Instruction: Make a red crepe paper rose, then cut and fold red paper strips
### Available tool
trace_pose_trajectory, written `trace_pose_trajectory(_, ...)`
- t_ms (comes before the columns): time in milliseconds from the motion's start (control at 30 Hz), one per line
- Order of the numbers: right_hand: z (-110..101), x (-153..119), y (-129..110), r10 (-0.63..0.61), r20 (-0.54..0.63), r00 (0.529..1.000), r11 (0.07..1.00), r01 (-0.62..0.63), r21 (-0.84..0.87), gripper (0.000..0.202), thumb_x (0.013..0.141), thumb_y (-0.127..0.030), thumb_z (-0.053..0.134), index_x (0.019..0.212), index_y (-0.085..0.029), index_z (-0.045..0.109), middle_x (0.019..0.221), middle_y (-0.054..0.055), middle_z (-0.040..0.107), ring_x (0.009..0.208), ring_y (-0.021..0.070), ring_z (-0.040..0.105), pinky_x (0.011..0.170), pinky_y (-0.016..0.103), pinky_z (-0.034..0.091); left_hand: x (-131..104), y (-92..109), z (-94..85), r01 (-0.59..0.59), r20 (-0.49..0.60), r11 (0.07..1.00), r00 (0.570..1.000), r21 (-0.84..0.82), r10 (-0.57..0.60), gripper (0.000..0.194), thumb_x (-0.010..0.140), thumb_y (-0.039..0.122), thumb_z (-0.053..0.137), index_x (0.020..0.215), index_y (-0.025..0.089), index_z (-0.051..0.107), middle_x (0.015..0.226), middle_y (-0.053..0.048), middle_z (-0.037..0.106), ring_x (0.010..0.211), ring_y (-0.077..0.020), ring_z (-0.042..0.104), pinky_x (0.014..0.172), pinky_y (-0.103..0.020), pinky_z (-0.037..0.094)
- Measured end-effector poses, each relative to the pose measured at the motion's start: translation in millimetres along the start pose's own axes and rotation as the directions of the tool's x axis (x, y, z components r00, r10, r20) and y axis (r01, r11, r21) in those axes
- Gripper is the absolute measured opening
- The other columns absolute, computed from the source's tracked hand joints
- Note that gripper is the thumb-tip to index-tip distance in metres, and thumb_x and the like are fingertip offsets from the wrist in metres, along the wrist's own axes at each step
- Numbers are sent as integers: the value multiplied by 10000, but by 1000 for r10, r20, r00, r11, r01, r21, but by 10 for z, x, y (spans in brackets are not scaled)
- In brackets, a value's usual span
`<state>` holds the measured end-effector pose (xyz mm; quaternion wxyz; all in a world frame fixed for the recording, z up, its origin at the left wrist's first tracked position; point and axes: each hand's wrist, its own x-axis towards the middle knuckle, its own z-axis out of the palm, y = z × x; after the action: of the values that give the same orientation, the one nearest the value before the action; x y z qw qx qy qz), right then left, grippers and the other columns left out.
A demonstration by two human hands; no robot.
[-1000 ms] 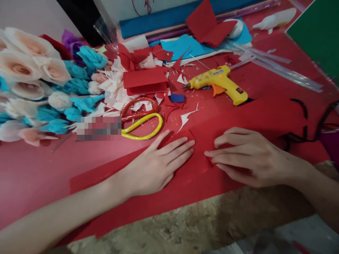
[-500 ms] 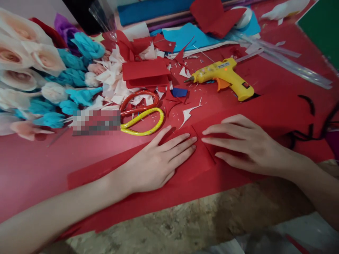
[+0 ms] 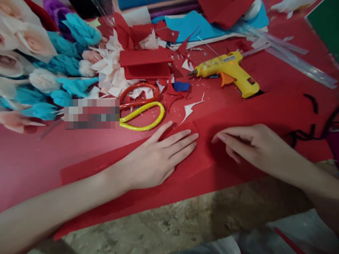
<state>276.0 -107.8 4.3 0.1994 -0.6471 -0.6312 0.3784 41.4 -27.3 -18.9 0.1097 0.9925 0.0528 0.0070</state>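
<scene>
My left hand [image 3: 161, 155] lies flat with its fingers apart on a folded sheet of red paper [image 3: 192, 164], pressing it against the table. To the right of the paper's folded edge, my right hand [image 3: 246, 144] hovers low with thumb and fingers drawn together. Whether anything is pinched between those fingertips I cannot make out. Scissors with a red and a yellow handle loop [image 3: 156, 118] lie just beyond my left hand, their blades blurred out. A yellow glue gun [image 3: 227, 72] with an orange trigger rests farther back, its nozzle pointing left.
Crepe-paper flowers in peach and turquoise [image 3: 71, 63] crowd the left side. Paper scraps [image 3: 113, 70] and a folded red piece [image 3: 145, 63] are heaped behind the scissors. Clear glue sticks [image 3: 299, 67] lie at the back right. A black cord [image 3: 304, 135] loops at the right.
My right hand's spread fingers have curled together, and the hand has shifted slightly right. My left hand stays flat on the paper. The whole view has tilted a little.
</scene>
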Motion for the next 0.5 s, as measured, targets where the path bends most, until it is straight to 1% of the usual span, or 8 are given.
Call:
trace_pose_trajectory(33,-16,12,-13,76,104,992,992,-86,96,302,893,-320,439,718,-155,622,411,-37,528,312,63,429,321,184,302,-1,-2,2,-3,-4,1000,1000,2,3,495,887,164,357,1380,121,337,1475,-49,312,1366,-197,284,1171,-457,20)
trace_pose_trajectory(67,-36,30,-22,131,214,968,968,-171,182,319,898,-336,412,749,-149,622,391,-38,519,280,65,402,298,184,282,-2,-3,3,-7,-10,1000,1000,5,7,497,884,165,358,1378,117,339,1474,-52,314,1364,-198,286,1171,-454,23)
trace_pose_trajectory(133,-80,82,-30,197,399,896,901,-326,286,334,897,-362,388,820,-133,619,386,-31,524,248,67,365,274,185,254,-2,-4,4,-12,-22,1000,1000,14,12,502,879,165,364,1377,112,340,1471,-58,322,1361,-199,291,1170,-452,35)
trace_pose_trajectory(200,-118,140,-28,254,512,820,843,-447,299,356,892,-387,394,854,-114,621,398,-17,531,255,65,365,281,181,254,-4,-1,2,-15,-27,1000,1000,18,15,506,876,166,371,1377,110,339,1466,-62,333,1358,-203,296,1168,-457,51)
trace_pose_trajectory(233,-132,167,-24,280,535,797,826,-484,290,367,887,-403,409,865,-108,626,410,-10,538,269,62,375,292,177,261,-6,1,1,-15,-27,1000,1000,20,16,504,877,167,374,1376,109,341,1464,-64,338,1357,-206,298,1166,-462,60)
trace_pose_trajectory(300,-147,210,-16,316,541,779,818,-513,260,387,874,-441,442,880,-107,638,434,0,554,288,57,390,310,174,269,-11,7,0,-20,-33,1000,999,22,20,494,881,169,374,1370,103,351,1457,-69,351,1353,-213,305,1162,-473,85)
trace_pose_trajectory(400,-140,248,-21,337,504,795,858,-480,184,418,839,-498,493,702,-128,630,459,12,566,305,45,396,330,173,278,-14,6,9,-31,-52,999,998,27,33,484,887,167,363,1365,92,355,1446,-81,368,1346,-227,320,1147,-497,133)
trace_pose_trajectory(500,-124,270,-74,355,466,811,889,-447,101,459,801,-516,538,542,-138,560,462,15,560,319,33,393,345,169,274,-9,-6,31,-37,-69,999,997,35,39,488,887,166,365,1368,87,347,1447,-90,362,1342,-235,329,1132,-516,161)
